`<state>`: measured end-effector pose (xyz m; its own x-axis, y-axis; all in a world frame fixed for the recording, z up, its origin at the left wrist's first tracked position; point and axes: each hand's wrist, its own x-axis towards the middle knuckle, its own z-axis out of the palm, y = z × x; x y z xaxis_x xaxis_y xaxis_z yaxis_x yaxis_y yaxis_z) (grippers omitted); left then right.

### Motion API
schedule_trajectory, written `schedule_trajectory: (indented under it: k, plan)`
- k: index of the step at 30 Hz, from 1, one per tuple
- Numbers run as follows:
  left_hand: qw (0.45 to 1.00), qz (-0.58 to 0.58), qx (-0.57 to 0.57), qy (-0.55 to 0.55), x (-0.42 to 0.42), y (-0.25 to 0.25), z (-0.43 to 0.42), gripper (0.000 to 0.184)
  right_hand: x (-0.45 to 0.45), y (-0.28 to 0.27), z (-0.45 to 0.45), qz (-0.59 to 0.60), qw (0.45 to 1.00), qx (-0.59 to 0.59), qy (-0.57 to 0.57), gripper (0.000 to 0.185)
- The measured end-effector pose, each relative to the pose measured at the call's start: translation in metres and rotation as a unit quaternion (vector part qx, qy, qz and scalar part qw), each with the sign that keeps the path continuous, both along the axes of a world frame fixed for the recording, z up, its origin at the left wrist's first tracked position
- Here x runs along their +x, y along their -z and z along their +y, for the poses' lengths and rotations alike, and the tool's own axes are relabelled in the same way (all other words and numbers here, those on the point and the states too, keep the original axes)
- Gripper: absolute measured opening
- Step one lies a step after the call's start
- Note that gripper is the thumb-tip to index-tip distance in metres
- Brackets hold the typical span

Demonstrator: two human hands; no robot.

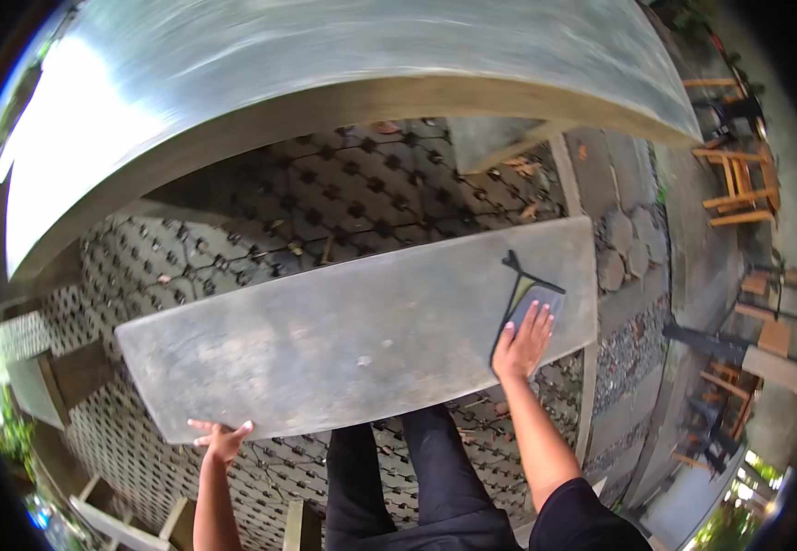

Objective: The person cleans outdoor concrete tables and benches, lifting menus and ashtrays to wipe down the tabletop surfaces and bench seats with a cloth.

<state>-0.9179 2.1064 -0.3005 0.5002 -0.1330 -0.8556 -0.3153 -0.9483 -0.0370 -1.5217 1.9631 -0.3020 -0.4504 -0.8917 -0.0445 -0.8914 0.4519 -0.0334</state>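
A grey cloth (545, 296) with a dark edge and a green patch lies partly folded near the right end of a grey concrete bench (353, 331). My right hand (525, 342) rests flat on the cloth, fingers extended. At the bench's near left corner, my left hand (222, 441) touches the edge with its fingers spread, holding nothing. Part of the cloth is hidden under my right hand.
A large concrete table (371, 46) stands beyond the bench, its thick edge close to it. Patterned paving (343, 184) with dry leaves lies below. Wooden chairs (738, 188) stand at the right, and another concrete seat (36, 386) at the left.
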Motion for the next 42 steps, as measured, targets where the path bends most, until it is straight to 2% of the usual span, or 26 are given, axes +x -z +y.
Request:
schedule_trajectory:
  k: [1,2,3,4,5,6,7,9,13,18,20,21,22,23,24,25,26,27,28,29,30,34,37,38,40,42]
  plan:
    - [0.999,-0.036,-0.019,0.014,-0.034,-0.037,-0.029,0.148,0.036,-0.004,-0.005,-0.008,0.999,0.013,-0.030,0.074]
    - [1.000,-0.001,-0.005,0.014,-0.044,-0.055,-0.045,0.152,0.072,-0.003,-0.006,-0.013,0.998,0.002,-0.067,0.075]
    - [1.000,0.005,0.003,-0.004,-0.035,-0.040,-0.035,0.156,0.109,-0.002,-0.008,-0.019,0.994,-0.010,-0.106,0.075]
    - [0.998,0.020,-0.016,-0.052,-0.047,-0.061,-0.052,0.157,0.148,-0.008,-0.013,-0.049,0.988,-0.002,-0.144,0.075]
    - [1.000,-0.018,-0.011,-0.008,-0.045,-0.048,-0.044,0.160,0.188,-0.012,-0.016,-0.065,0.982,0.006,-0.180,0.075]
    - [0.999,-0.004,0.015,-0.035,-0.049,-0.060,-0.055,0.162,0.228,-0.015,-0.018,-0.082,0.973,0.014,-0.216,0.075]
    - [1.000,0.004,0.010,-0.001,-0.045,-0.046,-0.045,0.164,0.268,-0.017,-0.019,-0.099,0.964,0.007,-0.248,0.074]
    - [0.999,0.025,0.007,-0.042,-0.048,-0.060,-0.055,0.167,0.345,-0.017,-0.018,-0.118,0.943,0.008,-0.311,0.074]
    - [0.997,0.008,-0.017,-0.074,-0.052,-0.042,-0.041,0.171,0.476,-0.020,-0.020,-0.130,0.911,0.002,-0.391,0.075]
    - [0.987,0.034,-0.072,-0.136,-0.060,-0.037,-0.039,0.159,0.598,-0.018,-0.018,-0.176,0.847,-0.005,-0.502,0.072]
    - [0.986,-0.033,-0.148,-0.073,-0.083,0.015,-0.015,0.154,0.630,-0.016,-0.008,-0.167,0.825,-0.011,-0.540,0.071]
    - [0.986,0.027,-0.132,-0.097,-0.075,0.003,-0.019,0.147,0.642,-0.015,0.000,-0.166,0.816,-0.004,-0.553,0.071]
    - [0.948,0.017,-0.216,-0.234,-0.080,0.008,-0.013,0.144,0.648,-0.015,0.012,-0.177,0.804,0.006,-0.567,0.070]
    - [0.884,0.004,-0.295,-0.362,-0.089,0.017,-0.007,0.141,0.651,-0.019,0.026,-0.182,0.772,0.016,-0.609,0.070]
    - [0.819,-0.343,-0.448,-0.105,-0.131,0.099,0.027,0.131,0.649,-0.017,0.042,-0.188,0.740,0.024,-0.646,0.070]
    - [0.863,-0.066,-0.448,-0.225,-0.123,0.090,0.048,0.118,0.646,-0.016,0.057,-0.198,0.695,0.050,-0.689,0.070]
    - [0.829,0.222,-0.405,-0.316,-0.107,0.063,0.060,0.106,0.639,-0.012,0.071,-0.204,0.652,0.074,-0.727,0.070]
    - [0.803,0.078,-0.453,-0.379,-0.108,0.022,0.051,0.063,0.628,-0.005,0.083,-0.241,0.619,0.056,-0.746,0.070]
    - [0.804,-0.075,-0.524,-0.271,-0.094,-0.051,0.032,0.044,0.612,0.001,0.090,-0.272,0.591,0.038,-0.759,0.070]
    - [0.863,-0.076,-0.477,-0.151,-0.102,-0.026,0.069,0.031,0.594,-0.002,0.090,-0.267,0.579,0.042,-0.769,0.069]
    - [0.871,-0.168,-0.438,-0.148,-0.121,-0.041,0.084,0.019,0.573,-0.004,0.091,-0.265,0.566,0.049,-0.779,0.069]
    - [0.897,-0.131,-0.394,-0.152,-0.157,-0.055,0.114,0.024,0.475,0.010,0.096,-0.154,0.633,-0.032,-0.758,0.066]
    - [0.917,-0.083,-0.378,-0.093,-0.180,-0.051,0.098,0.041,0.374,0.012,0.091,-0.098,0.678,-0.051,-0.726,0.064]
    - [0.904,-0.071,-0.413,-0.083,-0.188,-0.050,0.084,0.046,0.340,0.010,0.089,-0.091,0.695,-0.048,-0.711,0.064]
    - [0.900,-0.060,-0.431,-0.012,-0.203,-0.061,0.049,0.045,0.273,0.004,0.086,-0.083,0.732,-0.028,-0.676,0.063]
    - [0.884,-0.051,-0.457,0.081,-0.222,-0.075,0.007,0.030,0.203,0.007,0.085,-0.094,0.775,-0.001,-0.625,0.067]
